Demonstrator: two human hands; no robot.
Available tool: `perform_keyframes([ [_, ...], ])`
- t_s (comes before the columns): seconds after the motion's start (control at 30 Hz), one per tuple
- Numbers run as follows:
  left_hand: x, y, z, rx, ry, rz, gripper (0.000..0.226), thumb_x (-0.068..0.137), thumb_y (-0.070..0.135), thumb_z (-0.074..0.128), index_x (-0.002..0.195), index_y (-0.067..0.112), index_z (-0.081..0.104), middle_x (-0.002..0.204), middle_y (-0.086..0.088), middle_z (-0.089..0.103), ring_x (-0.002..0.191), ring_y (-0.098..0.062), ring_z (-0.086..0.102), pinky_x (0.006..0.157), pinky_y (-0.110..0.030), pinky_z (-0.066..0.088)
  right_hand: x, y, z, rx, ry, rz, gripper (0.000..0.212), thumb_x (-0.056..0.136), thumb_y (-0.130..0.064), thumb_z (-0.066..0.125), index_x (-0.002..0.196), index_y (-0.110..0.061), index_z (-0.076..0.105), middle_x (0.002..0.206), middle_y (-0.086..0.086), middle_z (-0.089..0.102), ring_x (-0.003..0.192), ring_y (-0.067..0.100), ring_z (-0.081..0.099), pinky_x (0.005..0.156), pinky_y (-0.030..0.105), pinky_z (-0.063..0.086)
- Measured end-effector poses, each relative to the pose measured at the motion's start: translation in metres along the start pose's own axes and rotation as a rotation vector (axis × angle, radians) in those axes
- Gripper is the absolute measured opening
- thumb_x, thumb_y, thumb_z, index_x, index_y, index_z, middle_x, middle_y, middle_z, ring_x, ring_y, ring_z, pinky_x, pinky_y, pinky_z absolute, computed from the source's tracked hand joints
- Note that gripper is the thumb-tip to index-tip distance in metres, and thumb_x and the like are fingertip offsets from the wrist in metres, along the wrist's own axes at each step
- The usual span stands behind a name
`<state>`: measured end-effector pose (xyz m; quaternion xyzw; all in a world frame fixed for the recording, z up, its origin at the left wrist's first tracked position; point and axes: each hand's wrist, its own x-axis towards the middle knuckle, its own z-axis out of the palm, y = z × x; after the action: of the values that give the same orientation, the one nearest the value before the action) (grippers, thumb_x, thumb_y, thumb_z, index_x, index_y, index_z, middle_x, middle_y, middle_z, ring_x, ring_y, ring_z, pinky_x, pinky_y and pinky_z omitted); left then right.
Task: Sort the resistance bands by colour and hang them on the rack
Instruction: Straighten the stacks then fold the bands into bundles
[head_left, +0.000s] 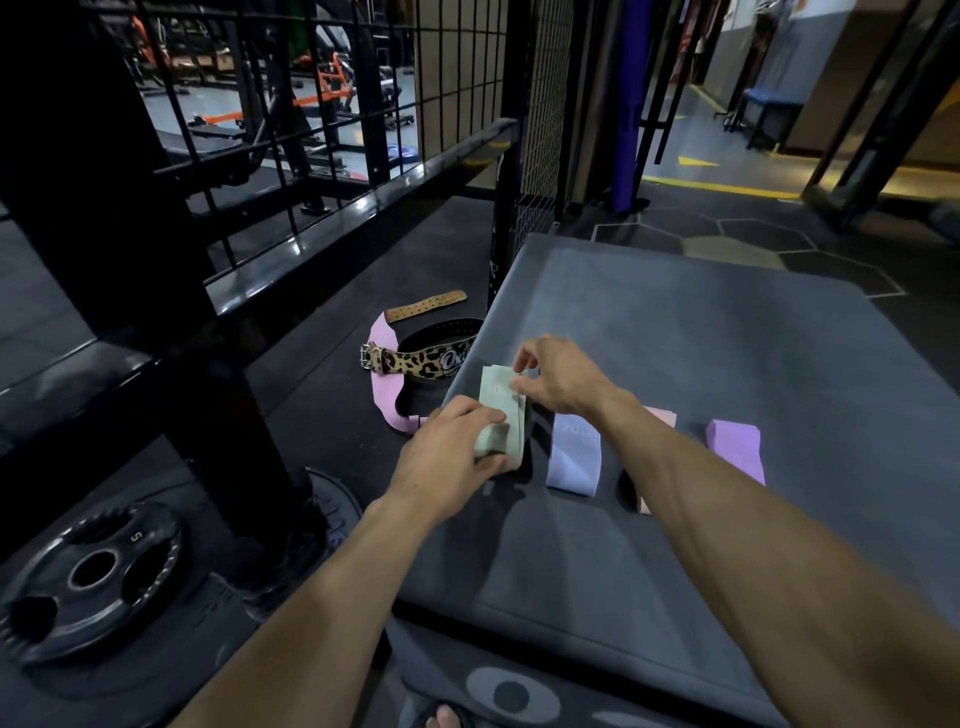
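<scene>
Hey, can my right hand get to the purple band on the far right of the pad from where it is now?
Probably yes. The purple band lies uncovered on the pad, but the right hand is busy pinching the green band.

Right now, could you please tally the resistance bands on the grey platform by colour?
Green band, held by left hand and right hand: 1
Lavender band: 1
Pink band, partly behind the right forearm: 1
Purple band: 1
Total: 4
</scene>
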<state>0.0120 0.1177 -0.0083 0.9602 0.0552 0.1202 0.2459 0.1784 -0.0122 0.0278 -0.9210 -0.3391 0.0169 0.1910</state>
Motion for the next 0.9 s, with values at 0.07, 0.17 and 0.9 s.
perform_keyframes([
  [0.07,0.0,0.0,0.0,0.0,-0.002,0.002,0.052,0.085,0.051,0.073,0.133,0.035,0.057,0.13,0.016,0.049,0.118,-0.014,0.051,0.087,-0.04,0.053,0.0,0.0,-0.001,0.001,0.003,0.0,0.019,0.088,-0.031,0.071,0.1,-0.016,0.066,0.112,0.007,0.065,0.095,0.023,0.062,0.081,0.034,0.052],
  [0.17,0.0,0.0,0.0,0.001,0.007,0.008,0.052,0.085,0.051,0.073,0.132,0.035,0.058,0.129,0.017,0.049,0.118,-0.013,0.052,0.087,-0.04,0.053,-0.001,-0.002,-0.003,0.0,0.003,-0.003,0.019,0.089,-0.031,0.07,0.1,-0.016,0.066,0.112,0.007,0.064,0.097,0.024,0.062,0.085,0.038,0.054],
  [0.9,-0.025,0.13,0.024,0.015,-0.061,0.327,0.033,0.088,0.042,0.073,0.119,0.031,0.07,0.119,0.008,0.066,0.111,-0.023,0.054,0.094,-0.038,0.045,-0.202,0.092,-0.11,-0.005,0.177,0.328,0.016,0.094,-0.021,0.065,0.1,-0.008,0.072,0.103,0.01,0.075,0.1,0.03,0.068,0.086,0.035,0.048],
])
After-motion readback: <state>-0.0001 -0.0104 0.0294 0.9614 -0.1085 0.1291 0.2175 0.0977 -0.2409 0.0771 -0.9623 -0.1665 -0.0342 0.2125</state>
